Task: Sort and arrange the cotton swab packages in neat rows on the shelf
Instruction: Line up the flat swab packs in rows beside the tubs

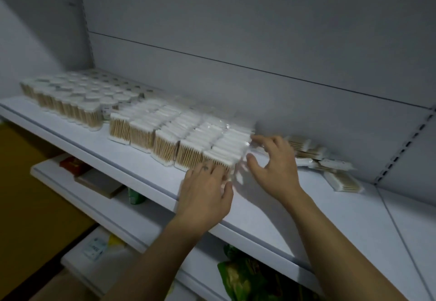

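Cotton swab packages stand upright in neat rows [179, 133] on the white shelf [271, 211], with a second block of round packs [70, 97] further left. My left hand [207, 190] presses flat against the front of the rightmost row's nearest package [224, 156]. My right hand [273, 159] has its fingers spread along the right side of that same row, touching the plastic wrap. A loose pile of packages [325, 161] lies flat behind and to the right of my right hand.
The grey back panel [259, 41] rises behind the shelf, with a slotted upright [405, 145] at the right. Lower shelves hold boxes [99, 180] and green bags [247, 277]. The floor [28, 194] shows at the left.
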{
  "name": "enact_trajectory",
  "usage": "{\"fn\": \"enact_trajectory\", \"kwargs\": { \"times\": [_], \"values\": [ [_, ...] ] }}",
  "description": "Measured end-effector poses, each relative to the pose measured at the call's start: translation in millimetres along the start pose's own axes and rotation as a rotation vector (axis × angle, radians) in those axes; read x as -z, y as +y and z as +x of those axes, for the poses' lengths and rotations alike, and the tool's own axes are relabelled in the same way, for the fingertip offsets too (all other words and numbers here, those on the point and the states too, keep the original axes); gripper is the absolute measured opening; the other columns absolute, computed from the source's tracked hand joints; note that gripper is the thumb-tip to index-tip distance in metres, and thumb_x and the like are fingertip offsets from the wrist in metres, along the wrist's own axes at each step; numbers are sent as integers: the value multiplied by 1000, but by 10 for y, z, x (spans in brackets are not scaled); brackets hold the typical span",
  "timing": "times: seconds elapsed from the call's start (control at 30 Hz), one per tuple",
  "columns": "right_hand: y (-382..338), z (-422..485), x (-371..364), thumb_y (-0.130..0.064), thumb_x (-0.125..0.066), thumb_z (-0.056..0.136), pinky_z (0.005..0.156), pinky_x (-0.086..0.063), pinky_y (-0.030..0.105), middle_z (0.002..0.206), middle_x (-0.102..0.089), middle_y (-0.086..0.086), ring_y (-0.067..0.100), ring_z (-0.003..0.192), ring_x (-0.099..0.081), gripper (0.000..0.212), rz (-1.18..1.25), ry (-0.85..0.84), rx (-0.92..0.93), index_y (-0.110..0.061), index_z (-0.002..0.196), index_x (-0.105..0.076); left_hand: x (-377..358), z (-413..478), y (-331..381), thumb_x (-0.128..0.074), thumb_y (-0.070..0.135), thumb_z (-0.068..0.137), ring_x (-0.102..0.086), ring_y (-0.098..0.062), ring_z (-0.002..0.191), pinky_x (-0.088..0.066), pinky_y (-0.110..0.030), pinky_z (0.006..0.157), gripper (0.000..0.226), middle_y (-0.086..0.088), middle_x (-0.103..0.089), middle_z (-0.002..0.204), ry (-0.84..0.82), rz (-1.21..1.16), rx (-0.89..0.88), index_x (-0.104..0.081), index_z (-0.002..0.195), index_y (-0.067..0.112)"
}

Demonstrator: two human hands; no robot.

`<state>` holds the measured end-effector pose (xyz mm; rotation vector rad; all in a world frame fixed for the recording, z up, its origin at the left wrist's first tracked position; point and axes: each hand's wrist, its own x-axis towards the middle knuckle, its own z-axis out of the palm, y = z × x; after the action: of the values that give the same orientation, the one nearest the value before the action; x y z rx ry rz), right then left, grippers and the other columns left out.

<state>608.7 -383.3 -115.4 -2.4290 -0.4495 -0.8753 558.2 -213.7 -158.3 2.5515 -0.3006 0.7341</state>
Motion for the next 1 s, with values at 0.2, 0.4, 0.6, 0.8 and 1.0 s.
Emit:
{"fn": "enact_trajectory", "kwargs": {
  "times": [0.2,0.4,0.6,0.8,1.0],
  "values": [
    [812,-6,516,-22,-67,82,86,-39,38,104,-65,17,38,101,-55,25,-332,-85,-318,-12,105,-72,-210,168,473,-46,35,93,-46,-14,99,-37,-32,86,22,5,-54,105,-82,-72,-183,-57,107,23],
    [1072,-101,634,-29,-63,84,95,-37,38,117,-62,14,35,110,-51,32,-430,-187,-426,-15,112,-69,-622,567,910,-48,37,95,-44,-19,116,-40,-35,96,37,0,-50,127,-240,-16,-194,-49,128,21],
    [1118,-169,515,-20,-63,81,95,-38,41,111,-61,10,29,107,-51,27,-246,-6,-334,-14,107,-69,-1034,1045,1052,-52,38,91,-42,-30,124,-41,-41,95,50,-12,-47,134,-279,65,45,-40,132,12],
    [1276,-151,530,-22,-65,84,97,-37,42,116,-58,13,31,109,-49,25,-259,88,-405,-11,106,-69,-1342,1541,1149,-40,63,88,-41,-39,122,-36,-47,99,65,-20,-49,133,-161,-106,194,-45,132,15],
    [1388,-121,440,-21,-72,76,104,-31,49,121,-60,13,34,113,-52,29,-352,109,-325,-13,104,-70,-1687,1591,1016,-27,75,80,-44,-38,122,-33,-51,98,67,-13,-53,130,-189,-77,289,-49,123,30]
  ]
}}
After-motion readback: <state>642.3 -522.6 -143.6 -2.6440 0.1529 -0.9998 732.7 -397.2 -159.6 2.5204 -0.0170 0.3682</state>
